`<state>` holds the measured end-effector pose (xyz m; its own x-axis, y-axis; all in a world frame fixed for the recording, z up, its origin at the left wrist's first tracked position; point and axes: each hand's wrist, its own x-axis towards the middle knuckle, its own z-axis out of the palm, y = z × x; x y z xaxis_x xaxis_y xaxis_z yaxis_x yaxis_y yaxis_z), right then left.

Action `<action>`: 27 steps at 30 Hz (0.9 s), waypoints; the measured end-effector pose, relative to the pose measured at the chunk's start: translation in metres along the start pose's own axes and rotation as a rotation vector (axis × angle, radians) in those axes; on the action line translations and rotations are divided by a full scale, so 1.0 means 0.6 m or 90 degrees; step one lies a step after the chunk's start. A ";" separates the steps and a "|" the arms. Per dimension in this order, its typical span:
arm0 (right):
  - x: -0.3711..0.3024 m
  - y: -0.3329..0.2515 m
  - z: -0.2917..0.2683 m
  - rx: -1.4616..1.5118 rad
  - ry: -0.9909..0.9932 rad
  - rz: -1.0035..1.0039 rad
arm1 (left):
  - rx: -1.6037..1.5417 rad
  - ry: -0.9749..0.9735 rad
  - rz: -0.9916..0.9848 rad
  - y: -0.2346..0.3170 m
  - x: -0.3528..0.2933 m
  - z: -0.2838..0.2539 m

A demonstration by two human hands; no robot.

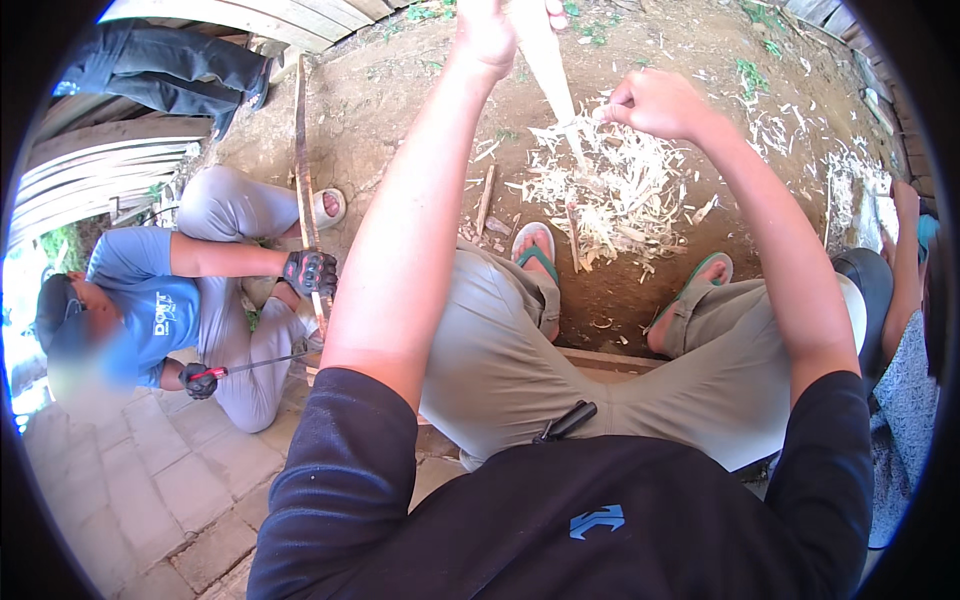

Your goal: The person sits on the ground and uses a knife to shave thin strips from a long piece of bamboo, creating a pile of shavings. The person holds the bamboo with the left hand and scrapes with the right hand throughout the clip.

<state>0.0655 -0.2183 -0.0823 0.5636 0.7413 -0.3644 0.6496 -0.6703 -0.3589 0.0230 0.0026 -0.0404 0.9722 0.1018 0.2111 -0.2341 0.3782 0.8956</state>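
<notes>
My left hand is up at the top edge, wrapped round a pale, tapered piece of wood. The wood slants downward, its narrow end among the shavings. To its right is my right hand, fingers curled in and thumb against them, a little apart from the wood. Whether anything small sits inside those fingers is hidden. Below both hands a heap of pale wood shavings covers the ground, in front of my sandalled feet. A short brown stick lies at the heap's near edge.
At the left a crouching person in black gloves holds a long wood strip and a red-handled tool with a thin dark blade. Another person's legs show at upper left. Someone sits close at my right.
</notes>
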 end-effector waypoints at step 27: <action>0.003 0.008 0.003 0.051 0.028 -0.057 | 0.094 -0.072 0.004 0.010 0.008 0.010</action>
<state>0.0688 -0.2205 -0.0863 0.5284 0.7977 -0.2905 0.6560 -0.6008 -0.4568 0.0263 -0.0001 -0.0318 0.9677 -0.0040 0.2519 -0.2437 0.2386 0.9400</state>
